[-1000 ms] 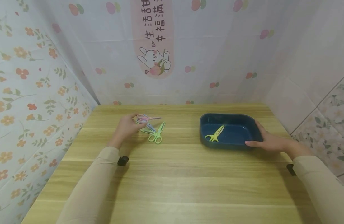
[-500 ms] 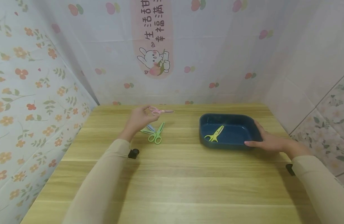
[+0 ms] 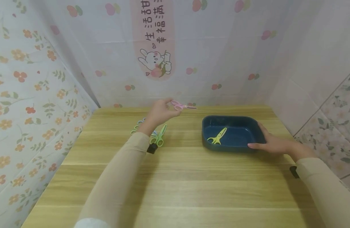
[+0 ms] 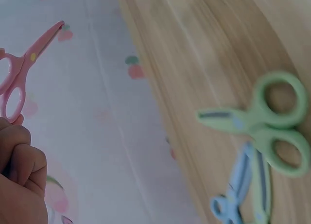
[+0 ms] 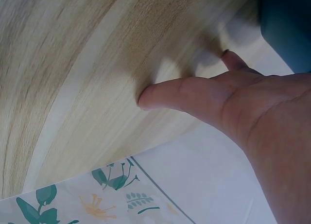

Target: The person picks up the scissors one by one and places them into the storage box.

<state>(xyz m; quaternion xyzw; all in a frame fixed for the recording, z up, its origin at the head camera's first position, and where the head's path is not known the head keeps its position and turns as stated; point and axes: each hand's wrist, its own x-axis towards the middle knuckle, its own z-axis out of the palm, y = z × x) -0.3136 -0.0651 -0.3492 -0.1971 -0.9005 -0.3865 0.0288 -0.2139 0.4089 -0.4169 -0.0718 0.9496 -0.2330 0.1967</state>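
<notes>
Pink scissors [image 3: 180,105] are pinched by their handles in my left hand [image 3: 160,113], raised above the back of the table. Beneath my left wrist lie green scissors [image 3: 160,136], with blue scissors [image 4: 235,185] and a second green pair [image 4: 261,190] partly hidden under the arm in the head view. My right hand [image 3: 274,142] rests against the right end of a dark blue rectangular basin [image 3: 234,148], its thumb on the front rim. In the right wrist view its visible fingers [image 5: 180,93] are straight and spread. Yellow-green scissors [image 3: 218,136] lie inside the basin.
The wooden table [image 3: 192,183] runs back to a printed cloth wall [image 3: 226,57]. Flowered cloth [image 3: 26,95] stands on the left, and a further panel [image 3: 328,104] on the right. A black wrist strap piece [image 3: 152,148] hangs beside the left sleeve.
My left hand has lifted the pink scissors off the pile and carried them right, towards the basin. The right hand and the basin have stayed in place.
</notes>
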